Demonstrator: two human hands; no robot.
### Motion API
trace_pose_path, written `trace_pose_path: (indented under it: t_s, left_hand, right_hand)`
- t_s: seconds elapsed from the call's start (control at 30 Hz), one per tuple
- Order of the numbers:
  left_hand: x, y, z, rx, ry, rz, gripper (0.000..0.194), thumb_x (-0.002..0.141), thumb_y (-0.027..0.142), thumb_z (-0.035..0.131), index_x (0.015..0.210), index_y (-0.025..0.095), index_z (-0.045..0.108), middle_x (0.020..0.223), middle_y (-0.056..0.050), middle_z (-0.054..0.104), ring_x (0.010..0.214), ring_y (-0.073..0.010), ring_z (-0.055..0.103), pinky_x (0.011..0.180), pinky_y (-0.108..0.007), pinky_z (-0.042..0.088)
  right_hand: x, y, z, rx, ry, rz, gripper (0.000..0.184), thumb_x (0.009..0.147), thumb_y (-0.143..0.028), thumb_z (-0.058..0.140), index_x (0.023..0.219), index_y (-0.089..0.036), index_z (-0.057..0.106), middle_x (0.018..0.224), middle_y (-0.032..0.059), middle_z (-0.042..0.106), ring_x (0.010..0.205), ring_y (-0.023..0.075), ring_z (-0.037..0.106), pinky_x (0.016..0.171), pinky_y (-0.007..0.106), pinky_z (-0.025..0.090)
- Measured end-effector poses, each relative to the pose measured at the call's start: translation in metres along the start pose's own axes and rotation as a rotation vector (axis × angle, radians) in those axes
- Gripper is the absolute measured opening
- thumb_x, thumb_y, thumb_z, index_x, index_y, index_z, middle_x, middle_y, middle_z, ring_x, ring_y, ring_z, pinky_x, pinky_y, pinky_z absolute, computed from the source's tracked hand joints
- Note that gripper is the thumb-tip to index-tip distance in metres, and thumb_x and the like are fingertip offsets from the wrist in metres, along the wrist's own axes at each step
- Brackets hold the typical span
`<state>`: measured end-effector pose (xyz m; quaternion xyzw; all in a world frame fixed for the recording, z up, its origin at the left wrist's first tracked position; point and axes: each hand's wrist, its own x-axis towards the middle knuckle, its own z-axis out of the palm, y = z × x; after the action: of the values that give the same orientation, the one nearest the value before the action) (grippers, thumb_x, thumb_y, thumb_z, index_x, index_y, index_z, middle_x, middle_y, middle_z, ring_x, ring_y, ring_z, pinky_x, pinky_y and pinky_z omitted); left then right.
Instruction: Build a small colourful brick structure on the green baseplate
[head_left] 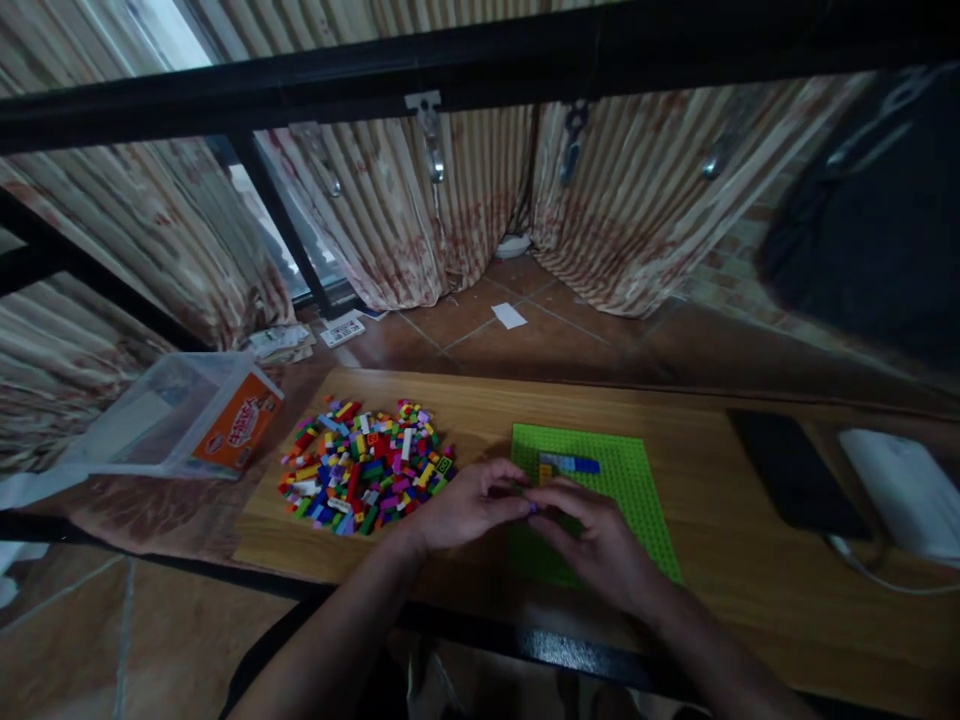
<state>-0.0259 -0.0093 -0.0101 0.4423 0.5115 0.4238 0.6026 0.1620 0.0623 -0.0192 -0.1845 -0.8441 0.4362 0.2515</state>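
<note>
left hand (466,508) and right hand (600,533) together pinch a purple piece (533,507), seemingly adjusting it; the next move likely calls for steady alignment

The fingers (564,498) are hiding most of a small brick (533,507) between them and part of the green board (634,500) beneath.

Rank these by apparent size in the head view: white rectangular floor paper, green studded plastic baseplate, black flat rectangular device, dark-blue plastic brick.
1. Green studded plastic baseplate, partly hidden by the right hand
2. Black flat device
3. White paper, farther away
4. Dark-blue brick
</note>
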Motion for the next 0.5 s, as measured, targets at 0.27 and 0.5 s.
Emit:
trace_pose_path:
  t_s: [0.27,0.5]
  left_hand:
    - [0.004,-0.004,0.004,0.120,0.027,-0.020,0.032,0.085,0.039,0.065,0.106,0.015,0.060,0.083,-0.002,0.067,0.075,-0.0134,0.059,0.071,-0.026,0.043]
    - [0.006,-0.009,0.000,0.202,0.076,-0.045,0.030,0.086,0.038,0.061,0.106,0.015,0.062,0.086,-0.003,0.070,0.078,-0.0155,0.062,0.075,-0.028,0.046]
  right_hand:
    - [0.000,0.011,-0.021,-0.083,0.024,0.109,0.015,0.092,-0.028,0.057,0.100,-0.026,0.069,0.093,0.0025,0.071,0.086,0.0161,0.066,0.077,0.031,0.053]
    - [-0.003,0.035,-0.059,-0.258,0.199,0.303,0.017,0.086,-0.035,0.060,0.094,-0.023,0.070,0.092,0.0039,0.073,0.082,0.0198,0.068,0.077,0.035,0.054]
